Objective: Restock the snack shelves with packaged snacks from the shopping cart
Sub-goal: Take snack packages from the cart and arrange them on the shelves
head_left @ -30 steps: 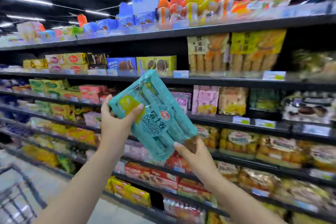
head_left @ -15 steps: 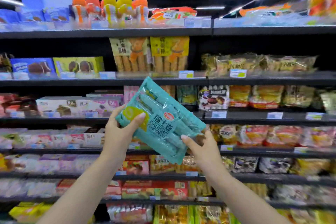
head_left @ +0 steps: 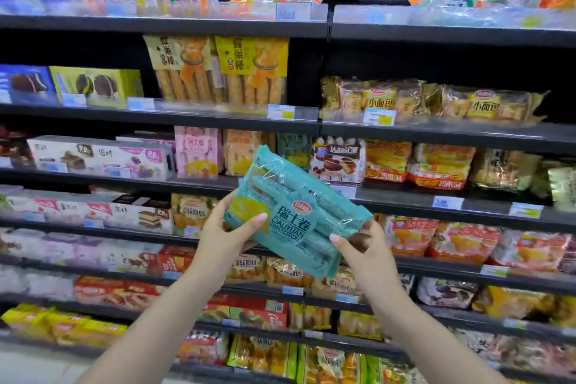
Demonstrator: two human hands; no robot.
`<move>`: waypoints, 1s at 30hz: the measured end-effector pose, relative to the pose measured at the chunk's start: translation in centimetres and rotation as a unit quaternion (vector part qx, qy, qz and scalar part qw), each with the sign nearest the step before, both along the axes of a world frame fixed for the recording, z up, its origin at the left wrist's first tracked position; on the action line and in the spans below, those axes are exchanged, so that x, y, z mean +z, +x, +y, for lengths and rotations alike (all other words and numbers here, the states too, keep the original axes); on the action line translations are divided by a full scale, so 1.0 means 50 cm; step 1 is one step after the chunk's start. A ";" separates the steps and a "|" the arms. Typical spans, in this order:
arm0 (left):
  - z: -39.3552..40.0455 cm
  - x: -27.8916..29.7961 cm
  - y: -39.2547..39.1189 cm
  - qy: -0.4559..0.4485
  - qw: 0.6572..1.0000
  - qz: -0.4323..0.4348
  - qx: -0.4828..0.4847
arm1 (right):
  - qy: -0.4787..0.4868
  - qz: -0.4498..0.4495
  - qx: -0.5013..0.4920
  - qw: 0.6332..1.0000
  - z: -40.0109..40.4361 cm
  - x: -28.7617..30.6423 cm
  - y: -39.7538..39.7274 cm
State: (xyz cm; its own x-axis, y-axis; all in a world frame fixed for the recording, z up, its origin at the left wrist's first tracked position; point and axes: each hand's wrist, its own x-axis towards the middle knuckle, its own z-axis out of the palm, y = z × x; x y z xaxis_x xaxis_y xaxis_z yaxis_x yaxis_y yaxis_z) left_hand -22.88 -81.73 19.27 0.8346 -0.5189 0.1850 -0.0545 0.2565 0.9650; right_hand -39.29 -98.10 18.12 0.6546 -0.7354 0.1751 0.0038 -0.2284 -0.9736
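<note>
A teal Swiss roll packet (head_left: 290, 212) is held tilted in front of the black snack shelves (head_left: 218, 117). My left hand (head_left: 229, 234) grips its lower left end, thumb across the yellow patch on the front. My right hand (head_left: 363, 248) holds the lower right edge, thumb on the front and fingers behind. Just behind the packet's top, a similar teal packet (head_left: 294, 151) stands on the third shelf between orange bags and a chocolate pie bag. The shopping cart is out of view.
Shelves run the full width, packed with boxed cakes (head_left: 99, 157), small bread bags (head_left: 430, 101), tall stick-biscuit bags (head_left: 218, 68) and red packets (head_left: 436, 241). Price tags (head_left: 280, 111) line the shelf edges. A strip of pale floor (head_left: 37, 365) shows at bottom left.
The view has swung right along the aisle, so the cart left the picture and the shelves now face me squarely. Both hands keep the same hold on the teal packet, now nearer the shelves.
</note>
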 end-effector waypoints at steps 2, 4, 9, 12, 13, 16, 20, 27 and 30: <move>-0.022 -0.010 -0.010 0.002 1.000 0.007 0.024 | 0.002 0.007 0.006 1.000 -0.027 -0.007 -0.001; -0.039 -0.017 -0.010 -0.001 0.999 0.011 0.041 | 0.003 0.013 0.010 1.000 -0.049 -0.009 0.004; -0.066 -0.027 0.016 0.009 0.997 -0.019 0.081 | 0.014 0.007 0.000 1.000 -0.101 -0.020 0.043; -0.080 -0.032 0.051 0.012 0.996 -0.031 0.082 | -0.067 0.026 -0.021 0.997 -0.126 -0.023 0.080; -0.086 -0.034 0.067 0.017 0.996 -0.040 0.082 | -0.102 0.033 -0.022 0.994 -0.134 -0.022 0.095; -0.107 -0.036 0.122 0.026 0.994 -0.076 0.069 | -0.170 0.070 0.003 0.983 -0.153 -0.020 0.146; -0.131 -0.026 0.200 0.028 0.990 -0.125 0.061 | -0.185 0.108 0.031 0.976 -0.165 -0.019 0.235; -0.172 0.024 0.323 -0.034 0.987 -0.147 0.060 | -0.233 0.058 -0.015 0.971 -0.179 0.017 0.393; -0.191 0.034 0.377 -0.063 0.985 -0.159 0.029 | -0.237 0.028 -0.034 0.971 -0.184 0.020 0.449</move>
